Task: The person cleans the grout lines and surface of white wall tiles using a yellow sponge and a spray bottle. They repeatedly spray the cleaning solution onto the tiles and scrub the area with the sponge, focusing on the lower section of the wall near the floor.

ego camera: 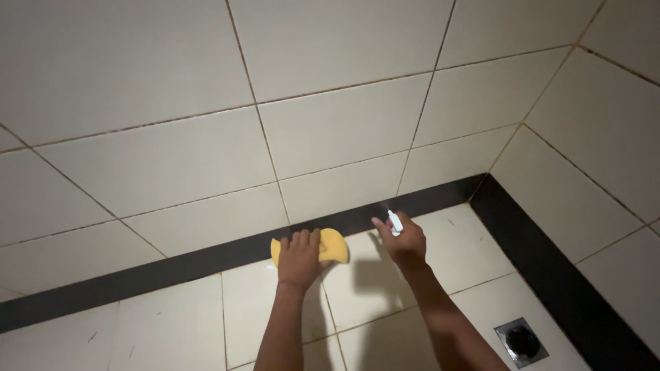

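Note:
My left hand [300,259] presses a yellow sponge [333,245] flat against the floor, right beside the black strip [172,269] at the foot of the wall. My right hand [404,242] is closed around a small white spray bottle [394,222], its nozzle end sticking out above my fingers and pointing toward the black strip. The bottle's body is hidden inside my fist. The two hands are about a hand's width apart.
Pale tiled walls [330,130] meet in a corner at the upper right. The floor is pale tile [385,295] with dark grout lines. A square metal floor drain [521,341] lies at the lower right, near the right wall's black strip [550,268].

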